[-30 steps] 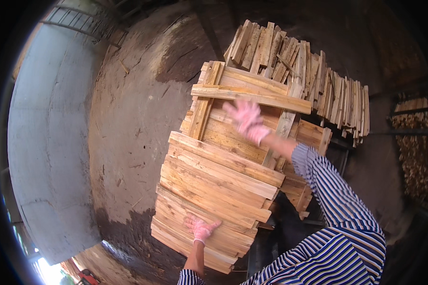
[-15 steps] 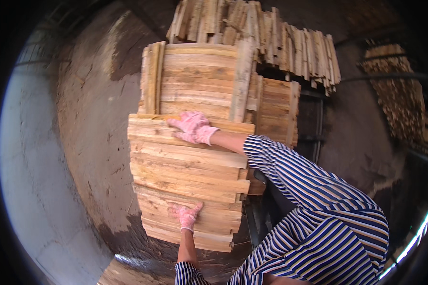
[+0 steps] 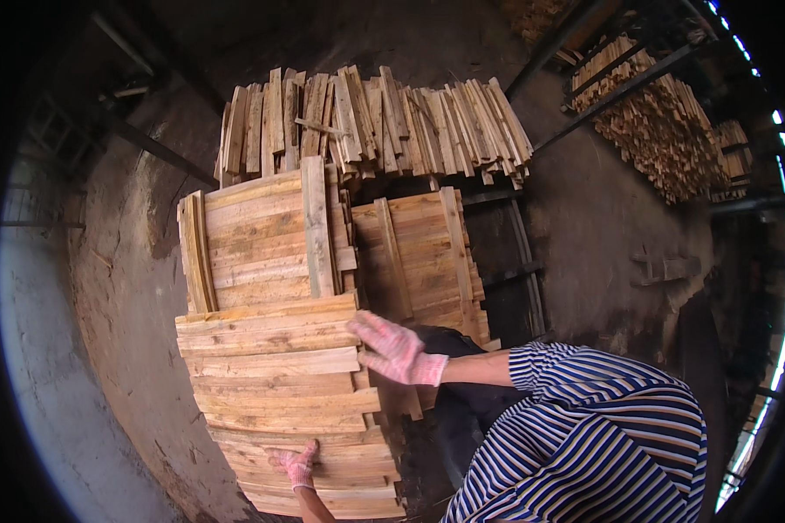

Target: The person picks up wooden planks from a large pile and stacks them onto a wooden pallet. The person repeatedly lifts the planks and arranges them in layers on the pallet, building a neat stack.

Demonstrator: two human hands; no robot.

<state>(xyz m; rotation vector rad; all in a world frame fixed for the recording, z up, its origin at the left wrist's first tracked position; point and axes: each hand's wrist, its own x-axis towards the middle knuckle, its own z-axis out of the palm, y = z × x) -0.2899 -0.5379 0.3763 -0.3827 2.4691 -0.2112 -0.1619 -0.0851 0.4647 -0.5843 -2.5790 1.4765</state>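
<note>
A row of rough wooden slats lies side by side in front of me, their right ends uneven. My left hand, in a pink glove, rests on the nearer slats with its fingers spread. Beside the right ends of the farther slats is my right hand, gloved in pink too. Its fingers are stretched out and apart, with the tips near or touching a slat end. Behind the row lies a slatted wooden panel with upright battens across it; the near slats seem to overlap its lower edge.
Another battened panel lies to the right. Loose slats are heaped in a row beyond both panels. A dark metal frame stands right of them. Farther right is a big wood stack. A pale wall runs along the left.
My right hand has moved off the top of the far slats to their right ends. My left hand stays on the near slats. The view has shifted, so the panels appear lower and farther left.
</note>
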